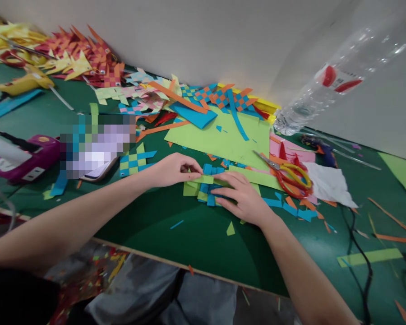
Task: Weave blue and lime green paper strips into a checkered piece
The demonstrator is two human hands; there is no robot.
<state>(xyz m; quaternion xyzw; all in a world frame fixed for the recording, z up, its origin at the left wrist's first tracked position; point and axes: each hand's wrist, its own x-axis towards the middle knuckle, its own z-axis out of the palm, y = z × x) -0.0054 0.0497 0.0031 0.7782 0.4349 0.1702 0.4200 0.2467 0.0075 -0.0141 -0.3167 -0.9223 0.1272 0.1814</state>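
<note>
Pinching a green strip point(207, 179), the left hand point(174, 170) is closed; the right hand point(245, 196) rests, fingers apart, on the blue-green weave point(208, 197) on the worktop point(135, 230). Some strips cross; loose ends seem left.

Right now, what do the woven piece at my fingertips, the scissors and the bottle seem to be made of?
The woven piece looks like matte coloured paper, going by its flat, crisp-edged blue and green strips. The scissors seem to have metal blades, being thin and greyish, and probably smooth plastic handles, red and yellow. The bottle is likely glossy plastic: see-through, with bright highlights.
</note>
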